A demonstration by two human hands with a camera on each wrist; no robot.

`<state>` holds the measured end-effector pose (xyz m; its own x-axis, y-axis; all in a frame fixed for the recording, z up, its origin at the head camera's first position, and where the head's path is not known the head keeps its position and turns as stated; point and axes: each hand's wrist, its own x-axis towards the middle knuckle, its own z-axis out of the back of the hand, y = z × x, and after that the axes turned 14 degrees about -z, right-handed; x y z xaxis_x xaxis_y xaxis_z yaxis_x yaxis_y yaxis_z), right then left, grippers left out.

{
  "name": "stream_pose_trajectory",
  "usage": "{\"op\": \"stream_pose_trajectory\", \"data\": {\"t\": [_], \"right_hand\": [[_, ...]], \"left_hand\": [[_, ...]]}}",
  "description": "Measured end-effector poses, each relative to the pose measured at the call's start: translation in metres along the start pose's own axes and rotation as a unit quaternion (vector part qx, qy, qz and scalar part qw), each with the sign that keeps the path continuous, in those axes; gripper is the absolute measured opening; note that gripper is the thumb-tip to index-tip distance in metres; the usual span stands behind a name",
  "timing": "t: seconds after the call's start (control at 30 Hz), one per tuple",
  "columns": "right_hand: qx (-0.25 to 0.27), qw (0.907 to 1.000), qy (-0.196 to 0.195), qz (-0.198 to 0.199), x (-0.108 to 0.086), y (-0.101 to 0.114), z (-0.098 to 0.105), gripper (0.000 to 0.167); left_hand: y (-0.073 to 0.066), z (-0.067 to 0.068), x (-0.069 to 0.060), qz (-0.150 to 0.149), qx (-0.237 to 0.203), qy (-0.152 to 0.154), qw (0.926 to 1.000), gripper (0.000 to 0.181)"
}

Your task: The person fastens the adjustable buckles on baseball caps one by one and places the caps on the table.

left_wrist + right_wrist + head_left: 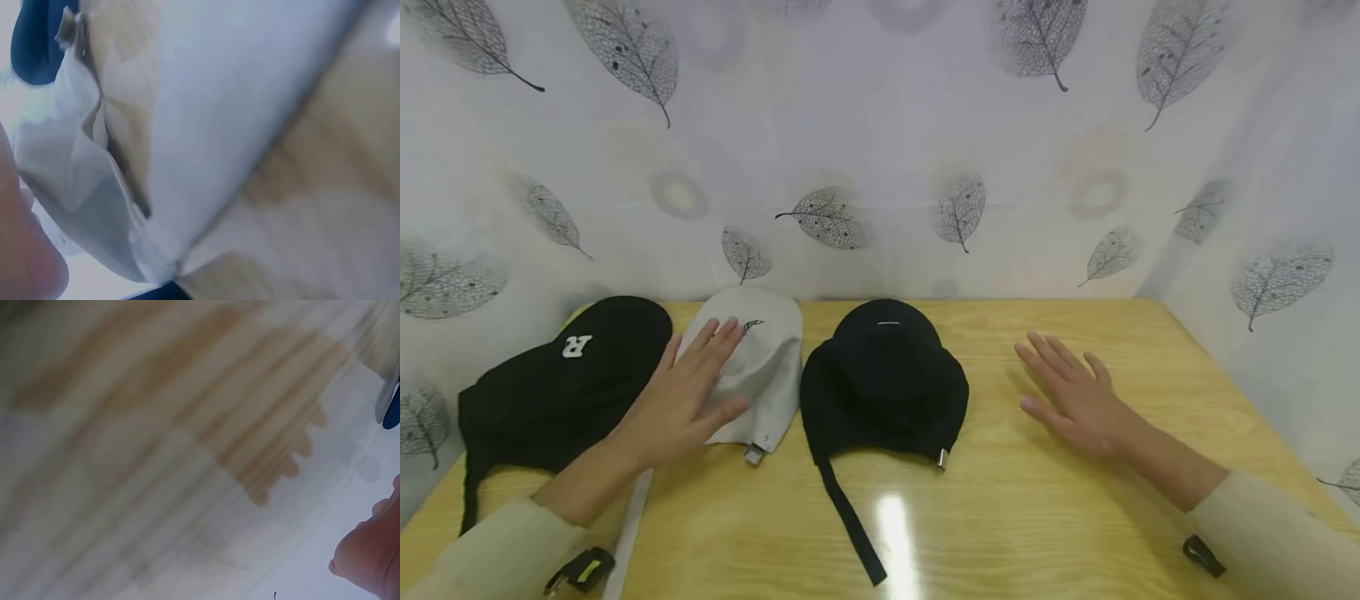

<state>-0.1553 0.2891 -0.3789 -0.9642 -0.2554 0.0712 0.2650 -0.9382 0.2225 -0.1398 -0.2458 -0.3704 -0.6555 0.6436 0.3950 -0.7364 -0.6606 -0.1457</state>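
My left hand [677, 408] is spread with straight fingers over the light grey cap [771, 354], between it and a black cap [542, 408] bearing a white R. Whether it touches the grey cap cannot be told. That cap's strap [631, 529] runs toward the front and fills much of the left wrist view. A second black cap [887, 392], with a small white line near its top, lies in the middle. To its right my right hand [1078, 404] is held over the table, fingers straight and holding nothing. In the right wrist view only part of the right hand [372, 550] shows.
All three caps lie on a yellow wood-grain table [1037, 525]. The middle cap's black strap [852, 521] points toward the front, and a metal buckle [942, 458] sits at its edge. A white curtain [887, 142] with leaf prints stands behind and at both sides.
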Motion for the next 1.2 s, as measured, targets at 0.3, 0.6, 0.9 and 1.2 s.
{"op": "stream_pose_trajectory", "data": {"t": [0.3, 0.6, 0.9, 1.2], "right_hand": [[-0.007, 0.9996, -0.011, 0.024, 0.001, 0.009, -0.003, 0.071], [-0.022, 0.9991, -0.011, 0.034, 0.003, 0.014, -0.003, 0.072], [-0.014, 0.9992, -0.005, 0.037, 0.004, 0.021, -0.005, 0.071], [-0.016, 0.9988, -0.002, 0.047, 0.004, 0.029, -0.007, 0.072]], "left_hand": [[-0.013, -0.001, 0.006, -0.005, 0.032, 0.029, 0.9991, 0.083], [-0.015, -0.005, 0.01, -0.016, 0.028, 0.027, 0.9991, 0.082], [-0.016, -0.006, 0.011, -0.026, 0.02, 0.029, 0.999, 0.083], [-0.02, -0.006, 0.015, -0.027, 0.019, 0.02, 0.9992, 0.083]]}}
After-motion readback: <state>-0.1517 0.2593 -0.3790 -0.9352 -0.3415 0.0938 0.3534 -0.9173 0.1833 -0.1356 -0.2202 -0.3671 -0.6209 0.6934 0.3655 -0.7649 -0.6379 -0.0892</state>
